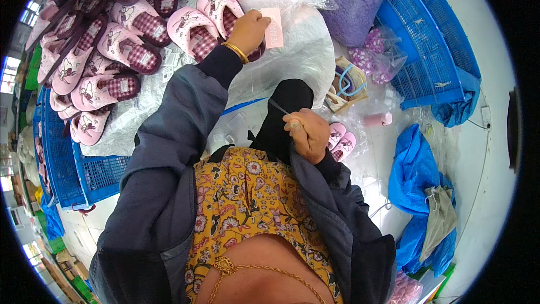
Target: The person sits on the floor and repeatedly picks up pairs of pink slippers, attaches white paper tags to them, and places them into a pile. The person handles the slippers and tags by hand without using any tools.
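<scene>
My left hand (248,31), with gold bangles at the wrist, reaches forward over the plastic-covered work surface (304,39). Its fingers are closed at the edge of a pink card tag (274,28). Just left of and under that hand lies a pair of pink slippers (194,29) with dark checked insoles. Close to my body, above my dark-clad leg, my right hand (308,133) is closed in a fist. A thin grey strip or rod (278,106) sticks out of it toward the upper left; its kind cannot be made out.
Many similar slippers (126,50) are heaped at the left, beside a blue crate (101,177). At the right stand a purple bundle (351,0), blue crates (419,39), an open box (346,85), a pink thread spool (377,119) and blue sheeting (413,171).
</scene>
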Available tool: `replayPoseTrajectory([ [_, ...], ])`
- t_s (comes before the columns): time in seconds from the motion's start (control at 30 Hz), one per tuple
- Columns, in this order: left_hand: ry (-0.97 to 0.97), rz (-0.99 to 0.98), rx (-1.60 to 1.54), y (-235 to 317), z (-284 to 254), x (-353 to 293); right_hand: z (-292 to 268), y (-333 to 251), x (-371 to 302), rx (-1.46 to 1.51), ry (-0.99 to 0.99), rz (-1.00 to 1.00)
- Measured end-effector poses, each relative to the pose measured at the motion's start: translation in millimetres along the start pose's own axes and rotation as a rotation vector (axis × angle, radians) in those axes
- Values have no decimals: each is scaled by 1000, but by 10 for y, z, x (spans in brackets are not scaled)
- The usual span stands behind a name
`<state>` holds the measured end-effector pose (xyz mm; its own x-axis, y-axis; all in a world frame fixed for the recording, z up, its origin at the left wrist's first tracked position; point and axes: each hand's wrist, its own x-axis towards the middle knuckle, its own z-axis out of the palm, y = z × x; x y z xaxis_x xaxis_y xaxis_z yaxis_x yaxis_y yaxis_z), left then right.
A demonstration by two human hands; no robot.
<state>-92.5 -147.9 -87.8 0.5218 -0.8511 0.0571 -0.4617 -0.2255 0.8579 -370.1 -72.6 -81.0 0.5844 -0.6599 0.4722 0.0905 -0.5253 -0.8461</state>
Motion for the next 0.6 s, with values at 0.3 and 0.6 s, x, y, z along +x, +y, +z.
replayPoseTrajectory([
  [0.3,-246,304,-435,620,-586,-481,-135,232,153,-194,-48,88],
  [0.6,-773,44,-258,518,-442,-1218,20,263,297,-48,70,163],
])
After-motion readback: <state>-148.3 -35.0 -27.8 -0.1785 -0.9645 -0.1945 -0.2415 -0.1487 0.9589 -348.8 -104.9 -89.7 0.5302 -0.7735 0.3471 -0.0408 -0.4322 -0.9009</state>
